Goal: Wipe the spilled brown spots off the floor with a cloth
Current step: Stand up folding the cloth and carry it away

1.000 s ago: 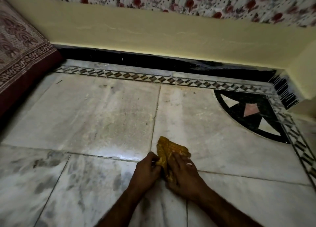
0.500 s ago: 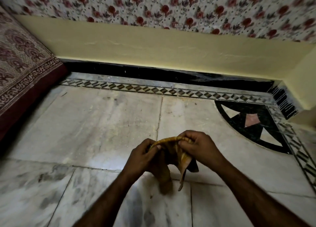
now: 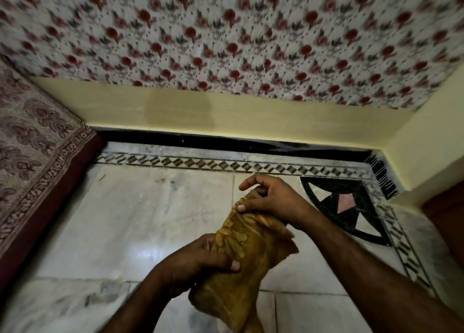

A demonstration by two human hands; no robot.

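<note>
The yellow-brown cloth (image 3: 241, 262) hangs bunched and lifted off the marble floor (image 3: 130, 222), held between both hands; no writing or label can be read on it. The left hand (image 3: 193, 265) grips its lower left side, thumb pressed across the front, fingers wrapped behind. The right hand (image 3: 271, 199) pinches its top edge under the thumb, index finger raised and curled. Beyond the cloth runs a diamond-pattern border strip (image 3: 226, 163); a patterned bedspread (image 3: 32, 142) lies far to its left.
</note>
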